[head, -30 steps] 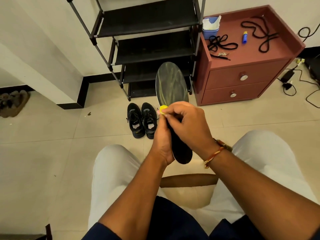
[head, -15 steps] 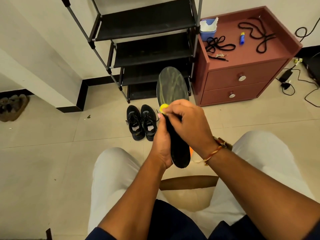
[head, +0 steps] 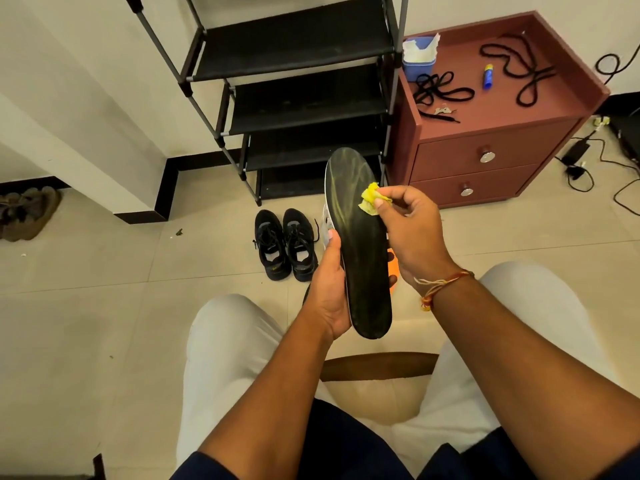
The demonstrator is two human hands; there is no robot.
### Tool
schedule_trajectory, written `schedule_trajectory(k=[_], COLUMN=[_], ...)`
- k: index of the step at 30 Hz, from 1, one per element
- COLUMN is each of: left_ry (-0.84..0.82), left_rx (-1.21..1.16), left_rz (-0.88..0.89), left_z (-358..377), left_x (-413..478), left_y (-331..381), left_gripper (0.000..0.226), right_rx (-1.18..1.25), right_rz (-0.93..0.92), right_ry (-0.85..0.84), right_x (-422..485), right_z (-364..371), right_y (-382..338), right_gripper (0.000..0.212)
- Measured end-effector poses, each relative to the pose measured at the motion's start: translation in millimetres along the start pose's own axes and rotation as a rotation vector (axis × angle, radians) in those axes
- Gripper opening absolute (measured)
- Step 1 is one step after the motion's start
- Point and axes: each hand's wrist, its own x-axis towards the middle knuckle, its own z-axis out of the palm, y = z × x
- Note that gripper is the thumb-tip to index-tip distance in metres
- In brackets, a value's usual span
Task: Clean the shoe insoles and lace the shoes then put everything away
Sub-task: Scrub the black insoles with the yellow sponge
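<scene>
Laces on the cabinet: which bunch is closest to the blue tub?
The smaller bunch of laces, lying right beside the blue tub; the longer lace sprawls past the small blue tube.

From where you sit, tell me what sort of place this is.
Probably a home entryway or shoe corner: a black shoe rack against the wall, black sneakers on the tiled floor, and a red bedside-style cabinet beside the rack.

I sit above a pale tiled floor [head: 86,306]. Ahead, a black shoe rack [head: 294,88] stands against a cream wall [head: 86,64] with dark skirting, just beside a reddish-brown cabinet [head: 485,161] with two drawers. Cables [head: 588,168] trail at right.
</scene>
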Motion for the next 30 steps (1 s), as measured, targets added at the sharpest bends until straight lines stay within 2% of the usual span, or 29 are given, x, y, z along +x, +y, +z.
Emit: schedule_trajectory(k=[5, 11, 18, 21, 25, 30], left_ry=[0.001, 0.047, 0.045, 0.044, 0.058, 0.01], left_rx=[-0.089, -0.103, -0.19, -0.212, -0.205, -0.173], left_rz=[0.052, 0.124, 0.19, 0.198, 0.192, 0.171], left_z=[-2, -2, -8, -9, -9, -2], left_x=[2, 0, 5, 5, 3, -5], left_y=[7, 10, 14, 14, 15, 17], left_gripper=[0.062, 0.079, 0.093, 0.097, 0.101, 0.089], right_rx=[-0.006, -0.265, -0.341, -0.349, -0.506, -0.654], right_rz=[-0.006, -0.135, -0.16, -0.188, -0.331, -0.442], right_ry=[-0.053, -0.112, -0.215, -0.286, -0.246, -0.283], right_x=[-5, -11, -15, -18, -21, -22], right_z=[1, 4, 3, 2, 4, 8], right_y=[0, 4, -1, -2, -1, -1], right_gripper=[0.015, 0.018, 0.01, 0.019, 0.025, 0.043])
